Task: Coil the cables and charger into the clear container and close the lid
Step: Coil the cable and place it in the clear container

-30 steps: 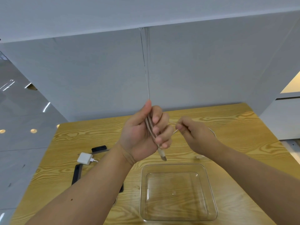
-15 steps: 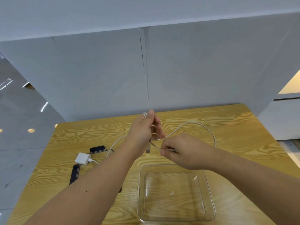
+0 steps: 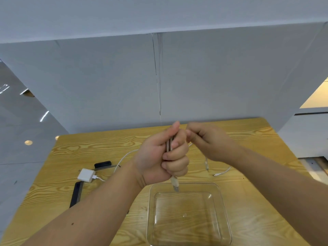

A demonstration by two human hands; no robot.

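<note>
White cable [image 3: 170, 145] stands near upright in the fisted left hand [image 3: 160, 157], USB plug [image 3: 175, 185] pointing down above the clear container [image 3: 224, 206]; right hand [image 3: 210, 142] fingers [image 3: 190, 134] pinch its strand.

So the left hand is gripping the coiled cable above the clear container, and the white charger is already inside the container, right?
Not quite. The head view shows the white charger lying on the table, left of the clear container, which holds nothing yet. The left hand does grip the coiled cable above it.
</note>
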